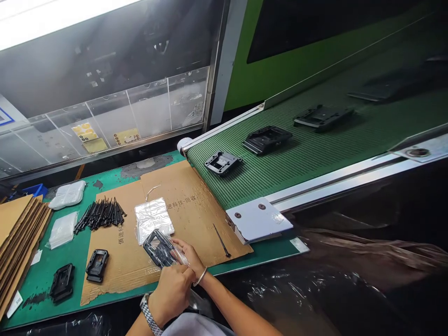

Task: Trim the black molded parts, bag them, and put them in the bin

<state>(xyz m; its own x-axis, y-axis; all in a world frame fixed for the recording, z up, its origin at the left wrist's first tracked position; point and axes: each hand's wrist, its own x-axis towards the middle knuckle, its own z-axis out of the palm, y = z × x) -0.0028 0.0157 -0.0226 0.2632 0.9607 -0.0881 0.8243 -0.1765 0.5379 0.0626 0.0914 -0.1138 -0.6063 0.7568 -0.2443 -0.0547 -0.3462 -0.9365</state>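
My left hand (172, 291), with a metal watch on the wrist, and my right hand (189, 255), with a thin bracelet, are both closed on a clear plastic bag holding a black plastic part (160, 248). The bagged part lies tilted over a brown cardboard sheet (196, 212). A stack of clear bags (153, 219) lies just beyond it.
Two loose black parts (97, 264) (62, 283) lie at the left on the green mat (70, 252), near a pile of black pins (100, 214) and a single pin (221, 240). Flat cardboard stacks (17, 238) sit far left. A green conveyor (315, 154) carries several more black parts.
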